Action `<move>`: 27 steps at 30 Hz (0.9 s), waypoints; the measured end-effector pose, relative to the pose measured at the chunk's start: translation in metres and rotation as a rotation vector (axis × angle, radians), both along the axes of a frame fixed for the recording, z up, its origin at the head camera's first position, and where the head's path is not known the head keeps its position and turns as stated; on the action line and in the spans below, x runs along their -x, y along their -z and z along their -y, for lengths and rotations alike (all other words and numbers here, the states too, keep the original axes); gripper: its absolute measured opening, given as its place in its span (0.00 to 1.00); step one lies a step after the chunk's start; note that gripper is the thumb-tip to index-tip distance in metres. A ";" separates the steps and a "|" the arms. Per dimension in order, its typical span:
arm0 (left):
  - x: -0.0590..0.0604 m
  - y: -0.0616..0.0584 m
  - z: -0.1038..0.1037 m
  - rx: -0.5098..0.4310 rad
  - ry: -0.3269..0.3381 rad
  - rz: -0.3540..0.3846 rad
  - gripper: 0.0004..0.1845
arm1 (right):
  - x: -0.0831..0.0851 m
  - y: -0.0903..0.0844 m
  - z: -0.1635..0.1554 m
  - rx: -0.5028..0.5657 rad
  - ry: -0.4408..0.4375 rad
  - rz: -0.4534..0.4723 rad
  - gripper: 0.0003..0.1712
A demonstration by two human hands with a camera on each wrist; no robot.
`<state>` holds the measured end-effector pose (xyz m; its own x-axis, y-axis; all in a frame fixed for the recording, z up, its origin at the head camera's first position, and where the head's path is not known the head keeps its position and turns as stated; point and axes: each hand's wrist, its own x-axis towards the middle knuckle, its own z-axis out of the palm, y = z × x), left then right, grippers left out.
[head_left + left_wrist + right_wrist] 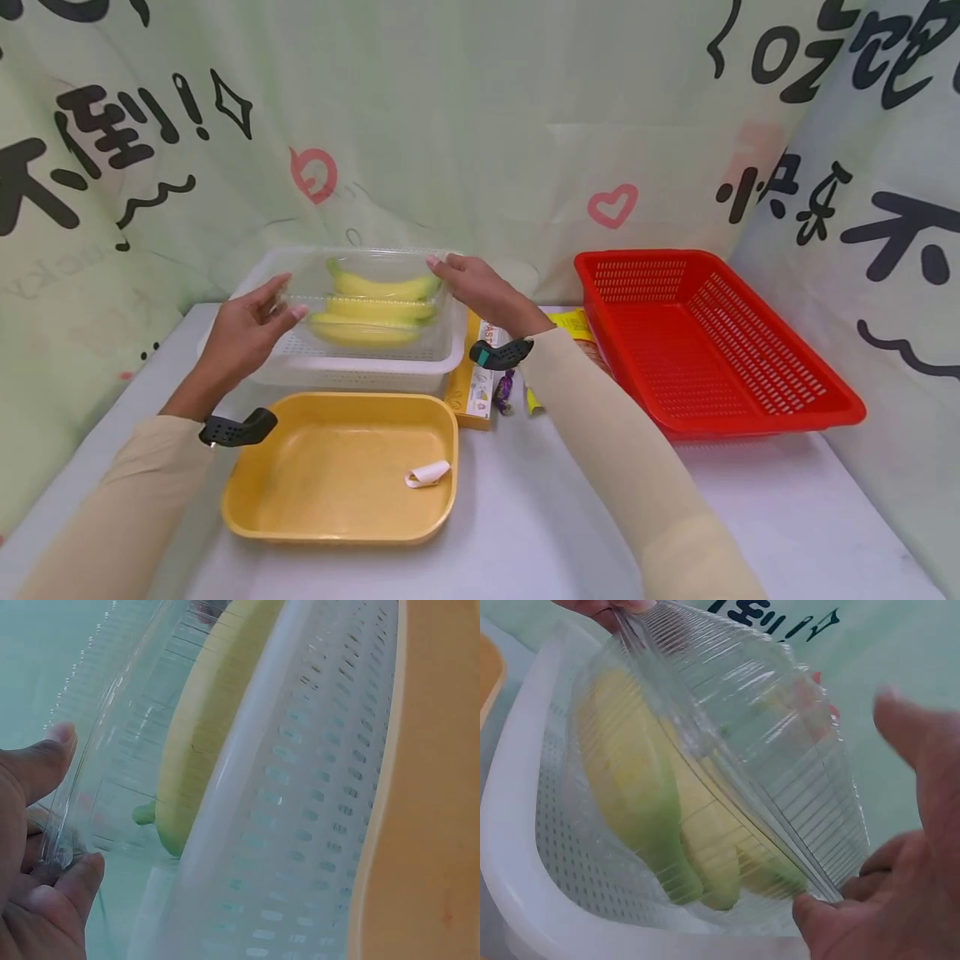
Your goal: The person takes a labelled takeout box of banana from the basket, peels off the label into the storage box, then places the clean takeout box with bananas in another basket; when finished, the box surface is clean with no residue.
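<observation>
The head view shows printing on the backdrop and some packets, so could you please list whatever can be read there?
Backdrop cloth: large black characters, cut off and not readable; a pink heart.
Yellow box behind the yellow tray: red letters, too small to read.
Other packets: print blurred.

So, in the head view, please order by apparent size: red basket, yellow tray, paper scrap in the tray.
1. red basket, though its greater distance makes the lead unsure
2. yellow tray, nearer the camera
3. paper scrap, clearly smallest

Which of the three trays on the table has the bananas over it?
The white perforated basket at the back left; both hands hold the clear banana box there. Yellow and red ones don't.
</observation>
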<state>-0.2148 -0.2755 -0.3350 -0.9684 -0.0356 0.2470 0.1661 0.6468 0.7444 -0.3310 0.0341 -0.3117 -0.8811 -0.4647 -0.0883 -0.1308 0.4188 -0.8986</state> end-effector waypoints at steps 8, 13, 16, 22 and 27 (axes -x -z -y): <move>-0.002 -0.002 -0.001 0.009 -0.007 -0.002 0.39 | -0.005 0.002 -0.002 0.033 -0.253 0.131 0.67; -0.003 0.001 -0.001 0.018 -0.001 -0.026 0.38 | -0.006 0.005 0.001 0.025 -0.250 0.128 0.72; -0.004 0.003 -0.001 0.028 0.004 -0.032 0.38 | -0.006 0.005 0.002 -0.027 -0.232 0.114 0.71; -0.005 0.009 -0.001 0.058 -0.017 -0.013 0.40 | -0.007 0.005 0.004 -0.057 -0.236 0.101 0.71; -0.005 0.012 0.001 0.070 -0.028 -0.002 0.40 | -0.008 0.009 0.005 -0.040 -0.228 0.076 0.70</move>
